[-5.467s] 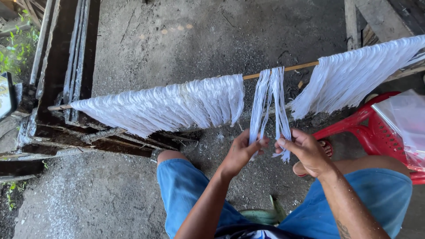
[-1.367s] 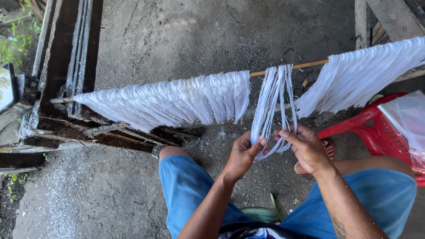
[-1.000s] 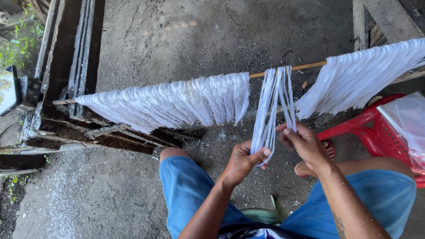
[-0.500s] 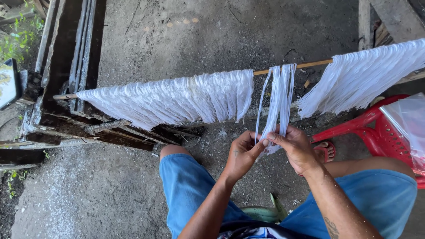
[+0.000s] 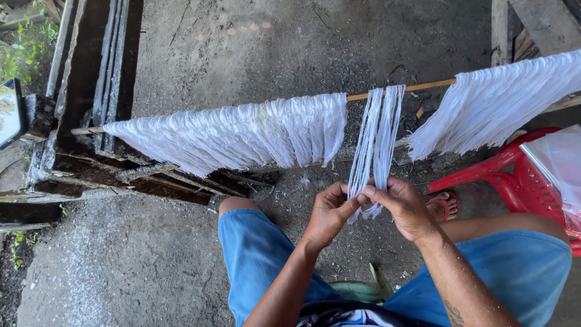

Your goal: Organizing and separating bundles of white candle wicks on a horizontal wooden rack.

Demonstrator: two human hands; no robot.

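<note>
A thin wooden stick (image 5: 423, 86) runs across the view with white strands draped over it. A wide sheet of strands (image 5: 242, 133) hangs on the left and another sheet (image 5: 496, 103) on the right. Between them hangs a narrow bunch of white strands (image 5: 378, 136). My left hand (image 5: 330, 212) and my right hand (image 5: 400, 206) meet at the bunch's lower end, fingers pinched on the strands. I sit with knees apart in blue shorts (image 5: 254, 254).
A red plastic chair (image 5: 514, 181) with a clear plastic bag (image 5: 563, 163) stands at the right. Dark wooden beams (image 5: 91, 72) lie at the left on the concrete floor. My sandalled foot (image 5: 442, 204) shows under the strands. A green object (image 5: 363, 290) lies between my legs.
Both hands stayed at the bottom of the narrow bunch and came closer together. The bunch's strands shifted and hang straighter. The two wide sheets have not moved.
</note>
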